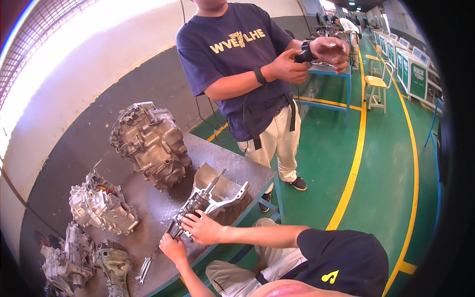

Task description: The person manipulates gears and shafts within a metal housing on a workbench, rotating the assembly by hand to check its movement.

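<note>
An opened gearbox casing (228, 199) lies on the metal workbench, with a shaft carrying gears (198, 202) running along it. My right hand (203, 228) rests on the near part of the gears, its fingers stretched and apart. Just nearer and to the left, my left hand (173, 248) has its fingers curled at the close end of the shaft; the exact contact is partly hidden. Two or so wrenches (144, 270) lie on the bench near my left hand.
A large gearbox (151, 143) stands at the back of the workbench (148, 210). Silver housings (101, 205) and dirty castings (69, 260) crowd its left side. Across the bench corner stands a person (232, 74) handling a black wrist device. A yellow-seated chair (377, 83) stands farther off.
</note>
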`<state>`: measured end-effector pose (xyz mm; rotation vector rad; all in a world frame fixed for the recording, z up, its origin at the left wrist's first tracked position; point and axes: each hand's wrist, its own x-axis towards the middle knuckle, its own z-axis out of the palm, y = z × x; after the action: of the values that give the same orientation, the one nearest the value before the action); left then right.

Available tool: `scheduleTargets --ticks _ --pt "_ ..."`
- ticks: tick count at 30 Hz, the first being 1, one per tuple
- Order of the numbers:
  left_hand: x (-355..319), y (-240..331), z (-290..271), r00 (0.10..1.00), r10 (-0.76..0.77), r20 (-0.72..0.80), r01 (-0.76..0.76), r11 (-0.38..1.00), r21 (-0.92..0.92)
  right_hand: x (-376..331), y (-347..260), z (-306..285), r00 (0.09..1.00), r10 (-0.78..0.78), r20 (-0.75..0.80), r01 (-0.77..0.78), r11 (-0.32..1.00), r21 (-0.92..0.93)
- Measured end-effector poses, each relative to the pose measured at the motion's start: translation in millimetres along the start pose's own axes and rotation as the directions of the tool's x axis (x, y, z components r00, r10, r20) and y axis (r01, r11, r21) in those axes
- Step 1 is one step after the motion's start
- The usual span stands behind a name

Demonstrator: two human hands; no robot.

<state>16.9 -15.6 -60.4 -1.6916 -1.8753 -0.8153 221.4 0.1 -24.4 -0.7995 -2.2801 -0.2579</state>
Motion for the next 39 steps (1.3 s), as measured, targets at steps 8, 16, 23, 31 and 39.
scheduleTargets --ticks 8,16,23,31,39 --pt "1 -2 -4 0.999 -0.030 0.032 0.029 0.998 0.051 56 88 -36 0.964 0.202 0.176 -0.182 0.976 -0.123" --pt "-1 -3 -7 0.999 0.000 0.045 -0.002 0.999 0.050 48 127 -35 0.764 0.350 0.542 -0.421 0.907 0.008" --pt "-2 -2 -7 0.997 -0.020 0.075 0.017 0.999 0.049 43 119 -27 0.808 0.384 0.447 -0.424 0.905 -0.010" --pt "-2 -1 -8 0.995 -0.035 0.091 0.031 0.998 0.047 39 119 -30 0.773 0.411 0.483 -0.487 0.872 0.038" --pt "-1 4 -10 0.992 -0.054 0.112 0.049 0.998 0.051 36 117 -27 0.762 0.412 0.500 -0.464 0.886 -0.023"
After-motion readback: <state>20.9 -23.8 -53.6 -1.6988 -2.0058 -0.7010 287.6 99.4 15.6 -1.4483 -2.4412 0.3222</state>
